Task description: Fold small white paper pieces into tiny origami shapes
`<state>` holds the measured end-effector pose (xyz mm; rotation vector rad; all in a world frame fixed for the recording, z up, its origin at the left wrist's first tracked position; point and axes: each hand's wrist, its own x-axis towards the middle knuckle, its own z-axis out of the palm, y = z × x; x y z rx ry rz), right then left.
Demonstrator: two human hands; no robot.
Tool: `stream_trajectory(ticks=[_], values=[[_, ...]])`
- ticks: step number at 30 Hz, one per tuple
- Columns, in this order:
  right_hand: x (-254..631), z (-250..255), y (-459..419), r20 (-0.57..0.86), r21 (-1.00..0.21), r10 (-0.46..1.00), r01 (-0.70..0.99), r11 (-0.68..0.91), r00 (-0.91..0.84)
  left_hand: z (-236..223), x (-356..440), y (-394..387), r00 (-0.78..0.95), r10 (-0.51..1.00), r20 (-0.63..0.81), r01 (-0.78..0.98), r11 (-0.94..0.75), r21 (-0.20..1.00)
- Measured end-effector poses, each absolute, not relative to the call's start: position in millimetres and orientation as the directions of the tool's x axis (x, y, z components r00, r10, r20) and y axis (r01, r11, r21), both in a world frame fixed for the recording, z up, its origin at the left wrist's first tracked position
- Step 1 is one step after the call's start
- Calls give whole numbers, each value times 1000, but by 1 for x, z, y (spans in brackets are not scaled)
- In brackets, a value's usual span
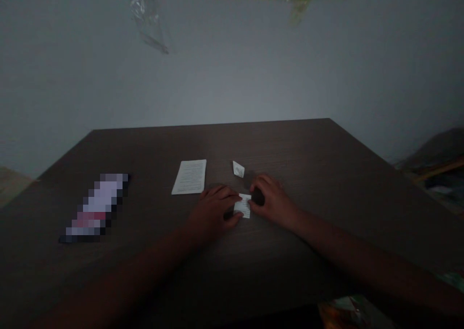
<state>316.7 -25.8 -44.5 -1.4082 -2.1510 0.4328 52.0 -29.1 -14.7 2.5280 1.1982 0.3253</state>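
Note:
A small piece of white paper with printed lines point(243, 208) lies on the dark table between my two hands. My left hand point(216, 208) is on its left side, index finger at the top edge and thumb at the lower edge, gripping it against the table. On the other side my right hand point(271, 198) is curled, its thumb tip at the paper's right edge and its index finger bent close above. Just beyond the hands stands a small folded white paper point(238, 169), tilted up from the surface.
A larger stack or sheet of printed paper point(190, 176) lies beyond my left hand. Farther left is a phone-like object point(97, 208), its surface pixelated. The brown table point(290, 145) meets a pale wall point(246, 77). A colourful wrapper-like thing point(351, 312) shows at the bottom.

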Motion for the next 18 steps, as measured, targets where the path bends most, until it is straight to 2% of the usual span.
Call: stream_trajectory(ticks=[5, 14, 18], values=[[314, -45, -41, 265, -519, 861, 689, 506, -433, -17, 51, -29, 626, 774, 97, 695, -610, 380], [322, -46, -11, 261, -578, 925, 723, 379, -276, -16, 51, -29, 629, 775, 59, 696, -595, 402], [321, -45, -18, 257, -557, 907, 716, 422, -335, -17, 50, -29, 622, 779, 79, 694, -595, 406]])
